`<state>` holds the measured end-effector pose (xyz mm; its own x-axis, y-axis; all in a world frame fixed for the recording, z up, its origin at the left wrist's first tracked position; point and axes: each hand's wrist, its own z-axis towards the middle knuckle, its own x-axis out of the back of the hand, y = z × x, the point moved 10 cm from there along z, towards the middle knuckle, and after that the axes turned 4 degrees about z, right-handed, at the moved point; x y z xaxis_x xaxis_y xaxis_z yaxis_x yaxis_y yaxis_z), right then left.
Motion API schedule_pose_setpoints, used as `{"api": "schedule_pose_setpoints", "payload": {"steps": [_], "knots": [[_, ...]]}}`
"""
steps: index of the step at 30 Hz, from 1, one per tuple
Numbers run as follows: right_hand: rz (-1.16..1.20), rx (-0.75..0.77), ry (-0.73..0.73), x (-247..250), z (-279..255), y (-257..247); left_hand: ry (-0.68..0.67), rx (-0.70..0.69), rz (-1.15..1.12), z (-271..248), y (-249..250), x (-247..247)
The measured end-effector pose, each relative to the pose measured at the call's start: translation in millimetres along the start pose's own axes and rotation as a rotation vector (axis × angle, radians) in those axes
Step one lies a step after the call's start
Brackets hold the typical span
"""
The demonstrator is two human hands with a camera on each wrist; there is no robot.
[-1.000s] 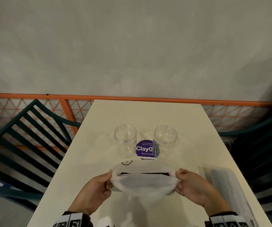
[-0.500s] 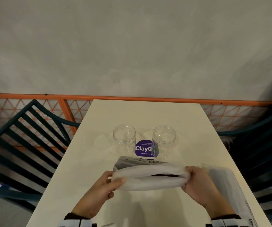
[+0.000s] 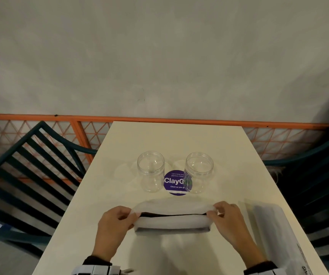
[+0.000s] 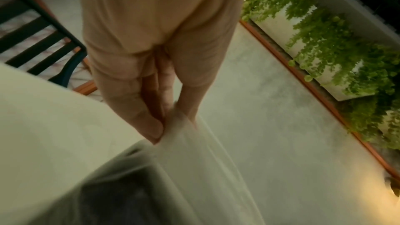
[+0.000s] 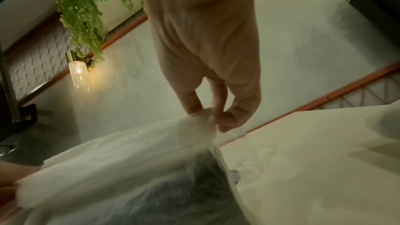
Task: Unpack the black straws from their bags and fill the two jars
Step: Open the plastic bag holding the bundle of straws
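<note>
Two clear jars stand without lids at mid-table, the left jar (image 3: 151,171) and the right jar (image 3: 199,171). Nearer me a white translucent bag (image 3: 172,220) lies across the table, a dark strip of black straws (image 3: 171,214) showing in its mouth. My left hand (image 3: 118,221) pinches the bag's left end, seen close as the left hand (image 4: 155,109) on the bag (image 4: 194,168). At the right end my right hand (image 3: 227,217) pinches the film too; the right wrist view shows the right hand (image 5: 216,114) gripping the bunched bag (image 5: 134,156), dark straws (image 5: 190,194) inside.
A purple round sticker (image 3: 176,182) lies between the jars. Another long translucent bag (image 3: 274,233) lies along the cream table (image 3: 175,141) at the right edge. Dark slatted chairs (image 3: 30,167) flank both sides; an orange rail (image 3: 159,120) and grey wall stand behind.
The bag has come down from in front of the jars and now lies lower and nearer me, stretched wider between my hands. The jars have not moved.
</note>
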<state>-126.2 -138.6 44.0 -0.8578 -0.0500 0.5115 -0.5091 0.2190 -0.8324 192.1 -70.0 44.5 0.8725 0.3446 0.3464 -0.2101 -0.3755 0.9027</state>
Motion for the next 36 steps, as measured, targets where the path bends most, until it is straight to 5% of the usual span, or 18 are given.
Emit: {"api": "schedule_pose_setpoints", "payload": {"steps": [7, 14, 21, 26, 31, 36], "knots": [[0.480, -0.215, -0.155, -19.9, 1.8, 20.5, -0.170, 0.143, -0.264, -8.0, 0.2, -17.8], [0.907, -0.294, -0.499, -21.3, -0.4, 14.5, -0.491, 0.339, -0.505, -12.5, -16.6, -33.1], [1.086, -0.389, -0.409, -16.0, -1.6, 24.5, -0.432, 0.469, -0.589, -18.9, -18.3, -44.0], [0.868, -0.314, -0.284, -18.4, -0.8, 25.3, -0.331, 0.324, -0.270, -14.5, -21.7, -47.6], [0.177, 0.001, -0.299, -20.4, -1.8, -14.6, -0.332, 0.254, -0.199, -12.1, -19.8, -54.9], [-0.358, 0.073, -0.139, -25.3, 5.1, -10.6, -0.278, 0.288, -0.225, -6.7, -24.8, -50.8]]}}
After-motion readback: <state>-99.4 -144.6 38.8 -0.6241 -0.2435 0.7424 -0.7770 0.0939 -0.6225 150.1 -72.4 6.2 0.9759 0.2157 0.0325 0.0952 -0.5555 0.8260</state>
